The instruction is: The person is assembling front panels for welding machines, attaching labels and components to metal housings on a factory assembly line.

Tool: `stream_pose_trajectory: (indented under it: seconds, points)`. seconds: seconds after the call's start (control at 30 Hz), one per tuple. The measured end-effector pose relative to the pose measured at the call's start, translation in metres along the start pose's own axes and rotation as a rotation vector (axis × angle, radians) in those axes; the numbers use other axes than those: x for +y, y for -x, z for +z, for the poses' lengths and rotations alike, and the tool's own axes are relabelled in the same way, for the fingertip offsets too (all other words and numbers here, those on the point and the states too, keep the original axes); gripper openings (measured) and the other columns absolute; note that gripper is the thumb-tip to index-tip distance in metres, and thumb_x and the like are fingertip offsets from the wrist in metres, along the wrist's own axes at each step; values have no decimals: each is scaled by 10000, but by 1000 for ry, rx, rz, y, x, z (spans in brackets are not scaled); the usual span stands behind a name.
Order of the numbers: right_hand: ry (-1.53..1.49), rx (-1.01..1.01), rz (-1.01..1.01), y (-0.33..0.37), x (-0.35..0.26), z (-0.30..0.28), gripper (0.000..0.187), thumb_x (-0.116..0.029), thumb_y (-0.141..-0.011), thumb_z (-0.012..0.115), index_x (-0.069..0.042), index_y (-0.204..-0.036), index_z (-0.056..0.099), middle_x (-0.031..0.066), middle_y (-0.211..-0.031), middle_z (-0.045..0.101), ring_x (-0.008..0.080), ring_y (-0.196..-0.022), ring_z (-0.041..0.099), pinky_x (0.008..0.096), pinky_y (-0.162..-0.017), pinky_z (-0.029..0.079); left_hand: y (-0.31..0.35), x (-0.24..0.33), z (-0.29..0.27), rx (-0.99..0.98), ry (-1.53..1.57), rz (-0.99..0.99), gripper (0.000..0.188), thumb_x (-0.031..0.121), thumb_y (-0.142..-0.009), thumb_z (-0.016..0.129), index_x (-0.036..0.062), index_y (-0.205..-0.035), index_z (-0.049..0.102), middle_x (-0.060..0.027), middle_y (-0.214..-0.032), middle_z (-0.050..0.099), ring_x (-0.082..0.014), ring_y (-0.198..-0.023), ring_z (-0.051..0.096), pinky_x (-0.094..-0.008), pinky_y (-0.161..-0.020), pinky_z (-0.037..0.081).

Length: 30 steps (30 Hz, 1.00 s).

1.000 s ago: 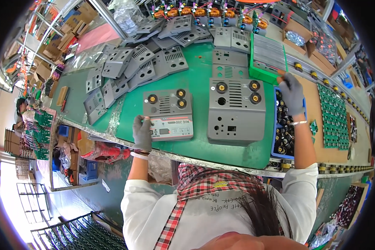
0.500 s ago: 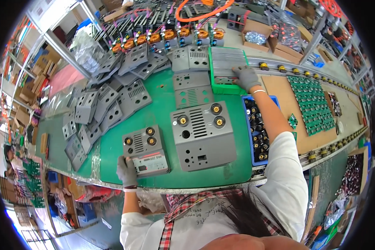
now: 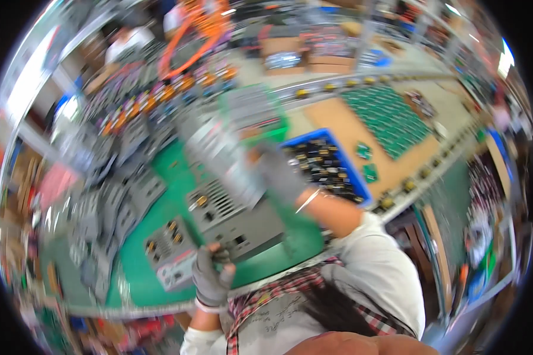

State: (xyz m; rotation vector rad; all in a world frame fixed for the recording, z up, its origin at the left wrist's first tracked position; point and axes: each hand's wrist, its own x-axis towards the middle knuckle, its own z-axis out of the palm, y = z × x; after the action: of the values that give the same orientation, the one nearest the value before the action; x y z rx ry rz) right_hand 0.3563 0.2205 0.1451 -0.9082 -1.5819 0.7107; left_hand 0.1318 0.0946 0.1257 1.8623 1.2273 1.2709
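My right hand [image 3: 278, 171], in a grey glove with bare fingertips, grips a whitish-grey label sheet [image 3: 228, 160], both smeared by motion. The sheet hangs slanted over the large grey metal panel [image 3: 257, 231] and hides part of it. That panel has slots, holes and brass-centred round sockets. My left hand [image 3: 212, 275], gloved likewise, is raised by the panel's lower left corner, its fingers loosely bent and apart, with nothing visible in them. Left of it lies a smaller stack of grey panels [image 3: 169, 251], the top one with brass-centred sockets and a light label.
A green bin [image 3: 272, 127] of sheets stands behind the panels. Beside it are a blue tray [image 3: 361, 186] of black sockets and green circuit boards [image 3: 388, 121] on brown board. Loose grey panels [image 3: 109, 213] are heaped on the left of the green table [image 3: 136, 278].
My right hand has come from the green bin toward me, bringing the sheet over the large panel. My left hand has left the small stack and moved right. The whole view has turned.
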Motion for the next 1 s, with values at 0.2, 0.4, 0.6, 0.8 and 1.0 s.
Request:
stream_pose_trajectory:
  seconds: [0.2,0.4,0.6,0.8,1.0]
  points:
    - [213,-147,-377,85,-22,77,483,-381,-925,371,-66,-1290,394,82,-1174,508,184,-1034,536,281,-834,455,12,10,38,44,22,215,344,374,-849,551,52,-734,512,-70,-616,531,-176,-531,497,-309,-494,369]
    - [-794,-558,425,110,-43,69,549,-478,-855,426,-52,-1201,405,48,-847,542,108,-575,530,264,-467,475,23,6,35,-179,359,85,282,314,-810,607,53,-788,504,-3,-525,461,-83,-403,408,-207,-400,290]
    - [-706,-387,58,120,-28,96,459,-464,-872,409,-51,-1064,467,67,-696,528,130,-398,489,258,-313,405,26,-8,25,-219,427,-54,256,277,-786,627,54,-797,502,-21,-484,459,-106,-398,433,-220,-396,302]
    - [-884,-640,681,110,-57,63,582,-550,-863,422,-42,-1112,560,20,-669,522,91,-558,469,235,-486,421,25,1,20,-191,395,-155,199,209,-776,607,45,-782,493,-44,-494,488,-123,-393,455,-232,-381,324]
    - [-1018,-646,715,111,-35,80,473,-465,-842,500,-60,-1080,450,55,-742,554,151,-500,535,312,-395,441,22,8,21,-213,345,-78,220,228,-798,588,31,-773,495,-54,-484,489,-134,-406,465,-238,-392,334]
